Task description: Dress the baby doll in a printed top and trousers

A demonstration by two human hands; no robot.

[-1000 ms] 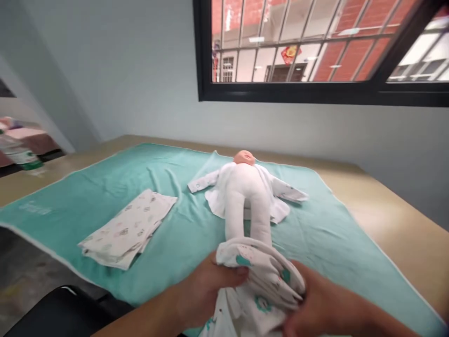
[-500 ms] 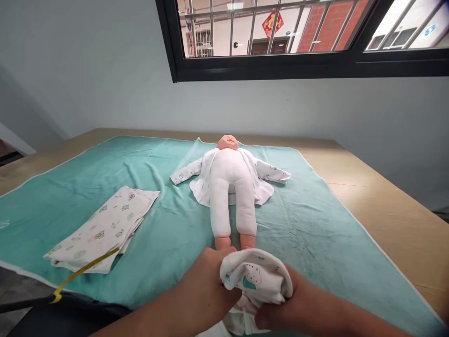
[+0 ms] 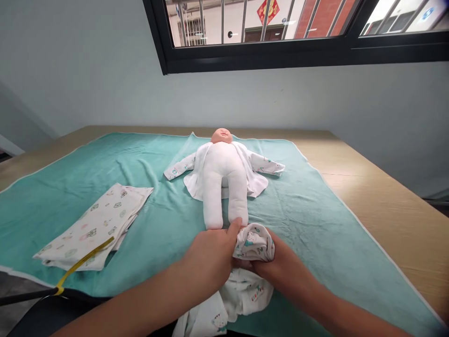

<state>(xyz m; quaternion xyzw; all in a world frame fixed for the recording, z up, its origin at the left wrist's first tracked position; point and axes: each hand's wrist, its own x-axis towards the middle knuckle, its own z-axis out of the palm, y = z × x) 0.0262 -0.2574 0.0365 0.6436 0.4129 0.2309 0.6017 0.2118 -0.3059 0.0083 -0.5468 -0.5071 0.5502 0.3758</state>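
A baby doll (image 3: pixel 224 178) with a white cloth body lies face up on a teal towel (image 3: pixel 315 220), wearing an open printed top with sleeves spread. Both my hands hold a bunched pair of white printed baby trousers (image 3: pixel 253 241) right at the doll's feet. My left hand (image 3: pixel 210 260) grips the left side of the bunched fabric, thumb up against the doll's foot. My right hand (image 3: pixel 277 262) grips the right side from below. The rest of the garment (image 3: pixel 228 304) hangs down toward me.
A folded printed cloth (image 3: pixel 94 227) lies on the towel at the left. The wooden table (image 3: pixel 386 196) extends bare to the right. A yellow strap (image 3: pixel 82 262) and a dark object sit at the lower left. A wall and barred window (image 3: pixel 298 28) stand behind.
My hands have moved the bunched trousers forward, from near me up to the doll's feet. The bundle is gathered tighter. The camera view has tilted and shifted.
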